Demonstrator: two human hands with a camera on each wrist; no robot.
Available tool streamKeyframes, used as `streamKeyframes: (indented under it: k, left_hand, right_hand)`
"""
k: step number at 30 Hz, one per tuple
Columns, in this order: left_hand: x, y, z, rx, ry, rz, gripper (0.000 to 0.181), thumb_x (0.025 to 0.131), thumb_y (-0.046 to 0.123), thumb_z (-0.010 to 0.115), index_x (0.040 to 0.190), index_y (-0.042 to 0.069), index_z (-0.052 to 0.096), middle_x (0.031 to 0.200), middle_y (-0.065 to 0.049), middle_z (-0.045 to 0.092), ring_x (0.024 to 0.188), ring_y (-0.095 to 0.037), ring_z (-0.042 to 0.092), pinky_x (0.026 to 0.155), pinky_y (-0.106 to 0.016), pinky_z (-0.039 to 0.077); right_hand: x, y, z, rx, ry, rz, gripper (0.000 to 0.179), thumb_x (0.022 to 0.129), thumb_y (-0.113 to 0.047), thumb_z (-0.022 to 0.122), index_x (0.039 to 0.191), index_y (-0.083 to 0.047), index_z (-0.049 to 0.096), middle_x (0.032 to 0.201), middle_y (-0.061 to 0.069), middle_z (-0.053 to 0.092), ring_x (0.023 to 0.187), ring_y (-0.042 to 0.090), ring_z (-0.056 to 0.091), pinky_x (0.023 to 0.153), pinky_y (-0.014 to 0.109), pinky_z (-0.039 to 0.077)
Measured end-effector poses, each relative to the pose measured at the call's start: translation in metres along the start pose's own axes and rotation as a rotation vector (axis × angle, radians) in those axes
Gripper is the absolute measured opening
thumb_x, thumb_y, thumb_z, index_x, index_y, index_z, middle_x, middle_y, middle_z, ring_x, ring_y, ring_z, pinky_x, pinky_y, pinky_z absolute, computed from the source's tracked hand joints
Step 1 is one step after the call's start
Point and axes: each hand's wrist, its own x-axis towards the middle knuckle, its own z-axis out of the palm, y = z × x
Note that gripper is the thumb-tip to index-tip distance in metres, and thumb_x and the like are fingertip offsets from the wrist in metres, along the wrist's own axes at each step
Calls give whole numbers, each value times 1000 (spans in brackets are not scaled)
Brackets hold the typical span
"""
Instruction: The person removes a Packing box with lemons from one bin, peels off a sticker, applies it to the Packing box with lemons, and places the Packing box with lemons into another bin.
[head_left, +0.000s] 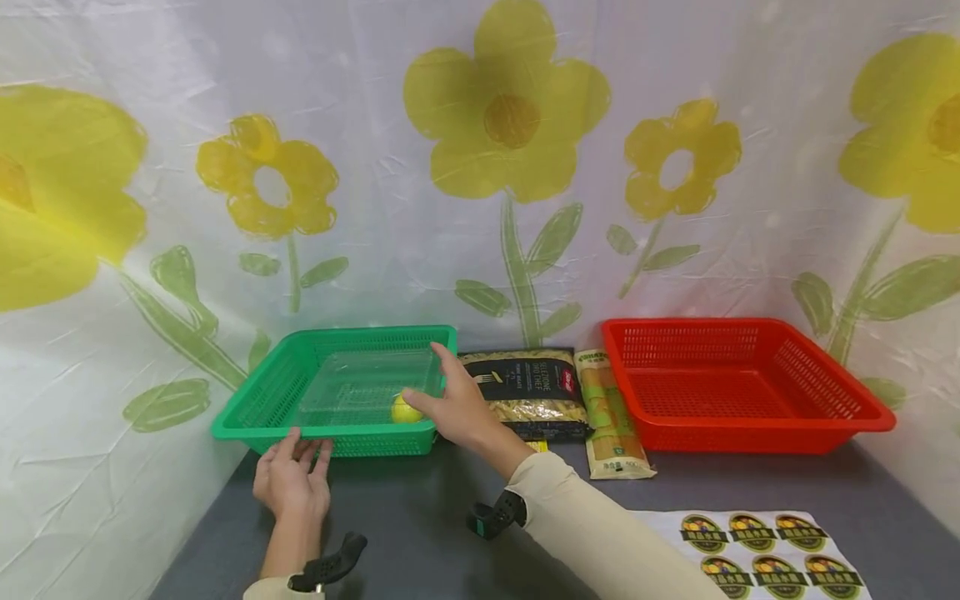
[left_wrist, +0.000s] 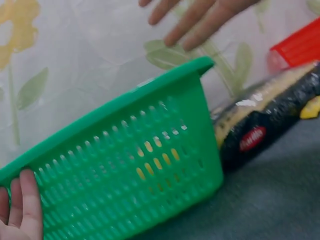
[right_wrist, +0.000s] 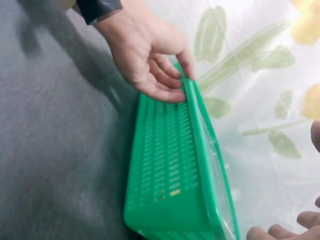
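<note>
My left hand point(head_left: 292, 483) holds the front rim of a green plastic basket point(head_left: 360, 443) near its left corner. In the right wrist view, the thumb lies over the rim and the fingers sit against the outer wall. A clear plastic container point(head_left: 360, 379) lies inside the basket. Close to the front right corner of the basket is a round yellow item point(head_left: 405, 408), which also shows through the slots in the left wrist view. Over the basket's right end, my right hand point(head_left: 461, 404) hovers with extended fingers, its thumb overlapping the yellow item in the head view.
To the basket's right lie a black pasta bag point(head_left: 528, 387) and a long, pale packet point(head_left: 615, 417). Beyond them stands a red plastic basket point(head_left: 735, 437). A sheet of round stickers point(head_left: 753, 542) lies at the front right. A flowered cloth point(head_left: 375, 167) hangs behind.
</note>
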Motion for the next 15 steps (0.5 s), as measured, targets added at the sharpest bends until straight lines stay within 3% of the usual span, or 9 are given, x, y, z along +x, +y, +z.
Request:
streamKeyframes:
  k: [4, 9, 12, 15]
  left_hand:
    - [2, 2, 2, -38, 6, 19, 30, 93, 11, 73, 105, 11, 46, 111, -6, 52, 94, -23, 59, 81, -35, 60]
    - [3, 4, 3, -67, 10, 12, 30, 93, 6, 72, 106, 10, 45, 114, -8, 49, 91, -23, 57, 82, -35, 57]
    - [3, 6, 3, -74, 21, 7, 31, 92, 3, 72, 109, 9, 46, 113, -9, 48, 88, -22, 57, 81, -34, 57]
    - [5, 8, 4, -99, 28, -2, 32, 91, 0, 73, 107, 9, 46, 111, -9, 51, 86, -22, 60, 80, -34, 57]
  right_hand:
    - [12, -1, 10, 115, 6, 103, 81, 98, -42, 66, 162, -26, 20, 168, 6, 21, 151, 35, 27, 112, 61, 37]
    - [26, -1, 22, 277, 43, 204, 82, 98, -36, 67, 163, -19, 19, 168, 11, 18, 151, 40, 24, 114, 62, 33]
    - [32, -3, 31, 281, 69, 238, 85, 98, -35, 68, 163, -16, 17, 168, 11, 18, 152, 39, 23, 116, 61, 30]
    - [38, -6, 43, 214, 99, 273, 89, 96, -38, 70, 163, -17, 16, 167, 11, 20, 151, 38, 26, 115, 61, 32]
